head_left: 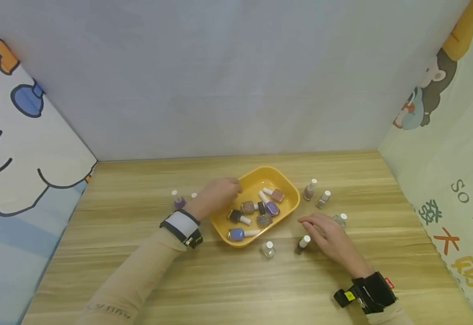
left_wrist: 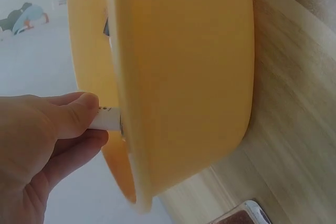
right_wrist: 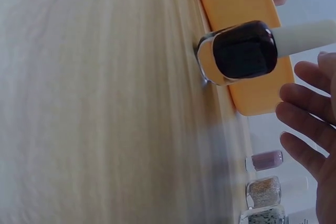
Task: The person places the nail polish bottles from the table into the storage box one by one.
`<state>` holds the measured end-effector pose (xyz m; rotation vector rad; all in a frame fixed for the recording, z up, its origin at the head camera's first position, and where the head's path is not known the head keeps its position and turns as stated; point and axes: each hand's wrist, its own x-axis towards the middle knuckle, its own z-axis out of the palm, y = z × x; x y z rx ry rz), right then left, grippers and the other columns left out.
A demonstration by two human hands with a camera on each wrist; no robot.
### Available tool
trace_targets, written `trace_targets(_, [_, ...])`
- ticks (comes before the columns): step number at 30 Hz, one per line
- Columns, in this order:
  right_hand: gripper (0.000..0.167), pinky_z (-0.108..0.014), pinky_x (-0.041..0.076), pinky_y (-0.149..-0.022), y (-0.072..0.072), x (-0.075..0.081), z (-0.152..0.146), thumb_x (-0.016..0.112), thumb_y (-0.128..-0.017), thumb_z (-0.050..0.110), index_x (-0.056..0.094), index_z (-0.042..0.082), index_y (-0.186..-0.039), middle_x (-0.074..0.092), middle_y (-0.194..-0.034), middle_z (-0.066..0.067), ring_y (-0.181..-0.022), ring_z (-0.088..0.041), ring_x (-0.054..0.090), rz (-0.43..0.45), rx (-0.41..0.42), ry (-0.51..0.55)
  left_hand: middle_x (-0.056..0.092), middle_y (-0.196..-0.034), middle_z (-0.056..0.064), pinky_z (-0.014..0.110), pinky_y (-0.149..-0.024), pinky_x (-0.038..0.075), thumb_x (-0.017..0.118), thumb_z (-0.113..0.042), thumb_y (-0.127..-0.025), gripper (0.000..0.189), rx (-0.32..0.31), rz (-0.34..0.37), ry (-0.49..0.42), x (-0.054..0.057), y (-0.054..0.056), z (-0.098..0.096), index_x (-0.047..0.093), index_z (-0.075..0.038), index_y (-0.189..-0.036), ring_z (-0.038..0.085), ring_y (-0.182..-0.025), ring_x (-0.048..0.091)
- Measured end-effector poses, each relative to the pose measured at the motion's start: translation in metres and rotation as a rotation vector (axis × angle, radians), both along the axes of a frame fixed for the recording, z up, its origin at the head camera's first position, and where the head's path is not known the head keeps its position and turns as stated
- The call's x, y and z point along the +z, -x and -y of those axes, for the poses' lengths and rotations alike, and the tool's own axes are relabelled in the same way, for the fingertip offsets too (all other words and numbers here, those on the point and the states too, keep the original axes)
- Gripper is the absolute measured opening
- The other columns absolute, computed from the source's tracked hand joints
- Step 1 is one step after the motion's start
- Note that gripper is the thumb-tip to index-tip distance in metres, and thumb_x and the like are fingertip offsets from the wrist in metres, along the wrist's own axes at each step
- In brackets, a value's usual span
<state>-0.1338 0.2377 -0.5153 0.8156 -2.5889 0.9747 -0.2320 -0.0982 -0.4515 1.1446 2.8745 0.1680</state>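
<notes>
My left hand (head_left: pixel 219 195) is over the left rim of a yellow plastic basin (head_left: pixel 290 198). In the left wrist view, its thumb and fingers pinch the white cap (left_wrist: pixel 108 119) of a nail polish bottle, whose body is hidden behind the rim. My right hand (head_left: pixel 329 235) hovers right of the basin with its fingers loosely extended, holding nothing. Close by its fingertips stands a dark nail polish bottle (right_wrist: pixel 245 51) with a white cap, upright on the table. Inside the basin lie several nail polish bottles, among them a blue one (head_left: pixel 235 234) and a purple one (head_left: pixel 272 208).
A clear nail polish bottle (head_left: pixel 268 251) stands before the basin. To the right are a pinkish bottle (head_left: pixel 308 193), a glittery bottle (head_left: pixel 321 201) and another bottle (head_left: pixel 340 220) partly behind my right hand. A purple bottle (head_left: pixel 179 202) stands left. A pale curtain (head_left: pixel 236 90) hangs behind the table.
</notes>
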Motion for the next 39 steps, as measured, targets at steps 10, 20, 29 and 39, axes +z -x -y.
trace_targets(10, [0.02,-0.034,0.056,-0.092,-0.001,-0.001,-0.001,0.067,-0.096,0.001,0.075,0.009,-0.113,0.076,-0.108,0.001,-0.102,-0.019,0.07,-0.003,-0.007,-0.003,0.072,-0.107,0.006,0.029,-0.084,0.061,0.073,0.0,-0.091,0.02,-0.019,0.023,0.076,-0.002,-0.002,-0.007,0.075,-0.008,-0.109,0.021,-0.096,0.069])
trace_targets(20, [0.02,-0.041,0.057,-0.092,-0.002,-0.001,0.001,0.067,-0.097,0.002,0.075,0.01,-0.113,0.076,-0.109,0.001,-0.104,-0.02,0.07,0.011,-0.007,-0.003,0.07,-0.109,0.006,0.029,-0.085,0.06,0.077,0.003,-0.085,0.027,-0.029,0.071,0.081,-0.001,-0.009,-0.012,0.074,-0.007,-0.11,0.02,-0.095,0.067])
trace_targets(29, [0.019,-0.043,0.057,-0.092,-0.003,-0.001,0.001,0.067,-0.097,0.002,0.075,0.009,-0.113,0.076,-0.109,0.0,-0.104,-0.021,0.071,0.017,-0.008,-0.006,0.069,-0.097,0.003,0.025,-0.075,0.059,0.081,-0.002,-0.084,0.02,-0.086,0.026,0.033,-0.004,-0.013,-0.013,0.076,-0.009,-0.102,0.015,-0.083,0.064])
trace_targets(39, [0.019,-0.044,0.058,-0.091,-0.004,-0.002,0.0,0.067,-0.097,0.003,0.075,0.011,-0.112,0.076,-0.109,0.002,-0.104,-0.02,0.071,0.029,-0.022,-0.008,0.068,-0.096,0.001,0.025,-0.077,0.058,0.079,0.001,-0.085,0.02,-0.13,-0.024,0.038,-0.011,-0.016,-0.015,0.077,-0.012,-0.1,0.014,-0.085,0.064])
